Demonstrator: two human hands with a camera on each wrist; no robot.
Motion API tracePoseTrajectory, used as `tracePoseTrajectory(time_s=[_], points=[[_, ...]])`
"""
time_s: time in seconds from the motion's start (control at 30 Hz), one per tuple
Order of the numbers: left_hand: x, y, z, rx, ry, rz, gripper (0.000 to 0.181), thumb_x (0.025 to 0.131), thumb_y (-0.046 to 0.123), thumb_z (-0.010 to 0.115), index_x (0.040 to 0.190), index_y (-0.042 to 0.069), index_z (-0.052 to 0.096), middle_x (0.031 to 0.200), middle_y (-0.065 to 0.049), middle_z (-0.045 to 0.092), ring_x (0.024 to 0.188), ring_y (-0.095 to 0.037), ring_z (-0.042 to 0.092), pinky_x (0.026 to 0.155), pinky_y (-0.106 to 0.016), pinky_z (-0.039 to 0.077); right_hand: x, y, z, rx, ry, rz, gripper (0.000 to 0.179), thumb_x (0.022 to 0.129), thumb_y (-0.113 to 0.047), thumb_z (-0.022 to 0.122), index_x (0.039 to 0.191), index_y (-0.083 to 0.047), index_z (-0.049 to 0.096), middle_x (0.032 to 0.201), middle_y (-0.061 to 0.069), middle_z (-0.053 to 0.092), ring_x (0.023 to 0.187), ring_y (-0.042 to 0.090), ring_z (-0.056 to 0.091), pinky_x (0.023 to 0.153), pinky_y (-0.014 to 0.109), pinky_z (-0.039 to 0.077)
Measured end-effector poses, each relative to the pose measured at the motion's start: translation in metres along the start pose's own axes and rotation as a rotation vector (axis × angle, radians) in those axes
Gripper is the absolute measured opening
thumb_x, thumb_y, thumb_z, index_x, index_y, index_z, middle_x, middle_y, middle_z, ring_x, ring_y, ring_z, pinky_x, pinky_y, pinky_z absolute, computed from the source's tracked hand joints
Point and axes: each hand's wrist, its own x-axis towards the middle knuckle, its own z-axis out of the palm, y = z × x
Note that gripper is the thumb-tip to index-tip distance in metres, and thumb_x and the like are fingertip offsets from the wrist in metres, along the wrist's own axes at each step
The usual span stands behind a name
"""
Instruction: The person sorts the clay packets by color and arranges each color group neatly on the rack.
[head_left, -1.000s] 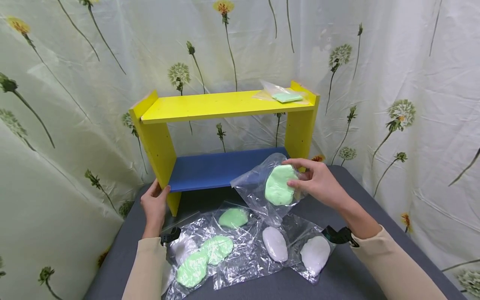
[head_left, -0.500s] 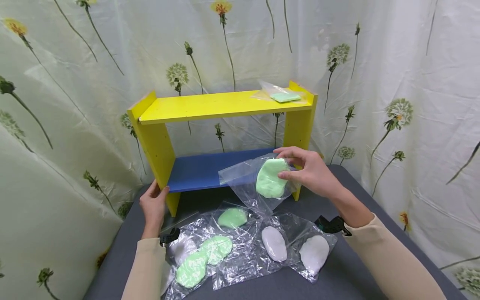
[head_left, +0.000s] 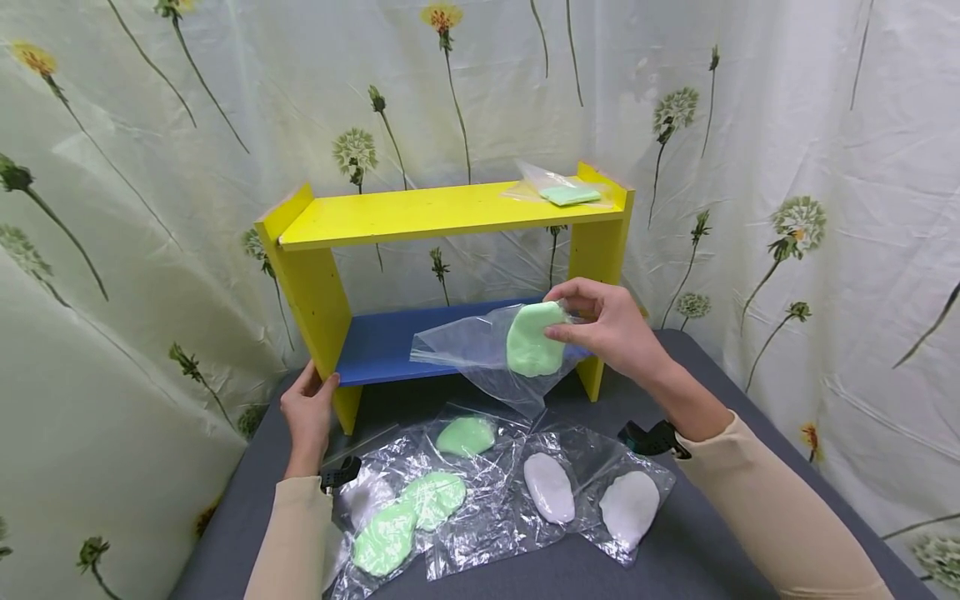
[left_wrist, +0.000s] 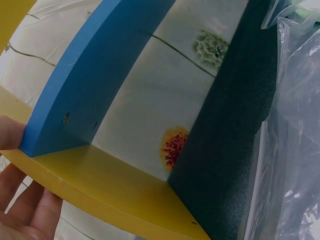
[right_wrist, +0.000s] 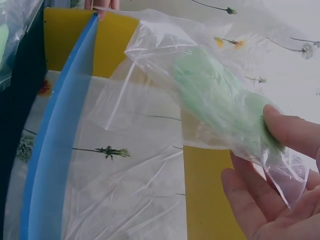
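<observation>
My right hand (head_left: 611, 325) pinches a clear zip bag (head_left: 472, 342) holding a flattened lump of pale green modelling clay (head_left: 535, 342). In the head view it hangs in front of the blue lower shelf (head_left: 397, 333); the right wrist view shows thumb and fingers on the clay's near end (right_wrist: 220, 95). My left hand (head_left: 307, 412) grips the front edge of the yellow side panel (head_left: 311, 292), where it meets the blue shelf. In the left wrist view the thumb lies on the blue shelf's end (left_wrist: 35, 132), with fingers behind the yellow panel (left_wrist: 110, 195).
Bags with green lumps (head_left: 384, 537) and white lumps (head_left: 628, 510) lie overlapping on the dark grey table (head_left: 720, 417) before the shelf unit. Another bag with a green piece (head_left: 570, 195) lies on the yellow top shelf (head_left: 420, 208). A flowered curtain (head_left: 495, 100) hangs behind.
My right hand has moved up, left and toward the shelf with the bagged green clay, its loose end swinging left over the blue shelf. My left hand has stayed at the side panel.
</observation>
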Motion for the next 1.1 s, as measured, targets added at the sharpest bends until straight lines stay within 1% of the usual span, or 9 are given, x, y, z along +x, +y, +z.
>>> tracePoseTrajectory(time_s=[0.1, 0.33, 0.43, 0.53, 0.6, 0.73, 0.83, 0.93, 1.1], points=[[0.0, -0.001, 0.0, -0.007, 0.001, 0.003, 0.047, 0.08, 0.023, 0.07, 0.121, 0.039, 0.055, 0.12, 0.001, 0.058, 0.106, -0.014, 0.055, 0.087, -0.031, 0.046, 0.006, -0.003, 0.0, 0.024, 0.004, -0.026, 0.033, 0.074, -0.004, 0.074, 0.104, -0.004, 0.061, 0.095, 0.012, 0.066, 0.085, 0.023, 0.064, 0.067, 0.036, 0.054], [-0.002, 0.0, -0.001, -0.004, -0.014, -0.015, 0.048, 0.081, 0.019, 0.069, 0.122, 0.038, 0.055, 0.121, 0.0, 0.058, 0.107, -0.014, 0.055, 0.086, -0.029, 0.046, 0.019, -0.017, -0.001, 0.026, 0.025, -0.073, 0.033, 0.074, -0.003, 0.074, 0.104, -0.002, 0.061, 0.093, 0.014, 0.066, 0.084, 0.025, 0.064, 0.068, 0.036, 0.054], [-0.003, 0.001, -0.002, 0.007, -0.013, -0.011, 0.048, 0.081, 0.018, 0.069, 0.122, 0.039, 0.055, 0.12, 0.0, 0.058, 0.106, -0.013, 0.055, 0.085, -0.029, 0.047, 0.024, -0.024, -0.001, 0.009, 0.046, -0.072, 0.032, 0.073, -0.005, 0.075, 0.102, -0.003, 0.062, 0.091, 0.013, 0.066, 0.082, 0.025, 0.064, 0.066, 0.036, 0.054], [-0.002, 0.002, -0.002, 0.007, -0.011, -0.001, 0.048, 0.081, 0.019, 0.069, 0.122, 0.038, 0.055, 0.119, -0.001, 0.059, 0.105, -0.014, 0.055, 0.085, -0.029, 0.047, 0.031, -0.029, -0.002, -0.036, 0.083, -0.068, 0.03, 0.072, -0.01, 0.077, 0.099, -0.006, 0.063, 0.089, 0.009, 0.066, 0.081, 0.023, 0.063, 0.064, 0.036, 0.054], [-0.002, 0.002, -0.002, 0.005, -0.009, 0.002, 0.048, 0.081, 0.02, 0.069, 0.123, 0.038, 0.055, 0.119, -0.001, 0.059, 0.104, -0.014, 0.056, 0.084, -0.027, 0.048, 0.036, -0.029, -0.003, -0.062, 0.104, -0.068, 0.031, 0.072, -0.012, 0.077, 0.098, -0.008, 0.063, 0.089, 0.008, 0.066, 0.081, 0.022, 0.062, 0.064, 0.035, 0.053], [-0.002, 0.003, -0.002, 0.005, -0.008, 0.004, 0.048, 0.081, 0.02, 0.069, 0.122, 0.038, 0.055, 0.118, -0.001, 0.059, 0.103, -0.014, 0.056, 0.083, -0.026, 0.048, 0.045, -0.036, -0.004, -0.082, 0.133, -0.064, 0.032, 0.072, -0.015, 0.078, 0.099, -0.007, 0.063, 0.09, 0.008, 0.067, 0.08, 0.02, 0.061, 0.062, 0.032, 0.052], [-0.002, 0.002, -0.002, 0.006, -0.011, 0.002, 0.047, 0.081, 0.021, 0.069, 0.122, 0.038, 0.055, 0.119, -0.001, 0.059, 0.104, -0.014, 0.056, 0.085, -0.027, 0.047, 0.05, -0.046, -0.003, -0.085, 0.153, -0.043, 0.034, 0.072, -0.016, 0.078, 0.1, -0.005, 0.062, 0.09, 0.009, 0.067, 0.081, 0.02, 0.059, 0.061, 0.029, 0.051], [-0.002, 0.001, -0.002, 0.006, -0.011, -0.002, 0.047, 0.08, 0.025, 0.069, 0.122, 0.038, 0.055, 0.119, 0.0, 0.059, 0.105, -0.013, 0.055, 0.085, -0.028, 0.047, 0.058, -0.05, -0.005, -0.047, 0.162, -0.028, 0.037, 0.072, -0.016, 0.078, 0.104, -0.007, 0.062, 0.089, 0.011, 0.066, 0.077, 0.022, 0.055, 0.063, 0.03, 0.052], [-0.001, 0.0, -0.002, -0.001, -0.013, -0.005, 0.047, 0.08, 0.025, 0.069, 0.122, 0.039, 0.055, 0.12, 0.0, 0.058, 0.105, -0.013, 0.055, 0.085, -0.027, 0.047, 0.073, -0.054, -0.009, 0.035, 0.147, -0.038, 0.042, 0.075, -0.013, 0.074, 0.115, -0.015, 0.063, 0.085, 0.016, 0.061, 0.068, 0.029, 0.051, 0.062, 0.036, 0.053]])
